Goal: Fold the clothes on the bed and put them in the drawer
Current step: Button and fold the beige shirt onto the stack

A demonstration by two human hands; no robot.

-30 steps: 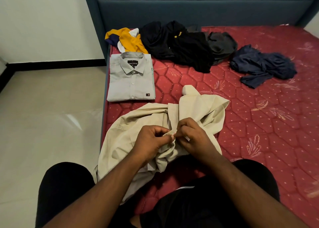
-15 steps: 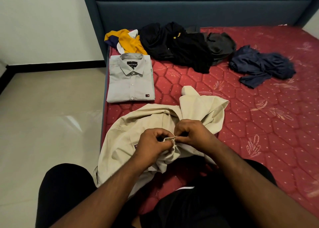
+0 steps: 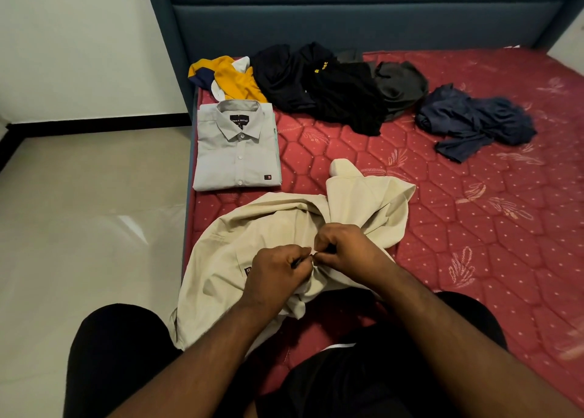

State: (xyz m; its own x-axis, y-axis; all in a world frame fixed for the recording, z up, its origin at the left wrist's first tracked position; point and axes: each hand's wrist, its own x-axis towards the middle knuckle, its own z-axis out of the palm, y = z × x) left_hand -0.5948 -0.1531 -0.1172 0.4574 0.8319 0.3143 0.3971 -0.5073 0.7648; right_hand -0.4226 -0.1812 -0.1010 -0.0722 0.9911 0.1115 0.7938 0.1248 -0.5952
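1. While the bed [image 3: 474, 243] carries the same spread of clothes as a second ago, the beige shirt [image 3: 268, 228] at its near edge has bunched tighter under the hands.
2. Folded grey shirt [image 3: 237, 152] lies unmoved beyond it.
3. Left hand [image 3: 278, 275] and right hand [image 3: 344, 247] pinch the beige fabric, knuckles now closer together.
4. Whatever the fingertips pinch is hidden.

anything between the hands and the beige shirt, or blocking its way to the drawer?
Nothing between them: the left hand and right hand already pinch the beige shirt. No drawer is in view, so that path cannot be judged.
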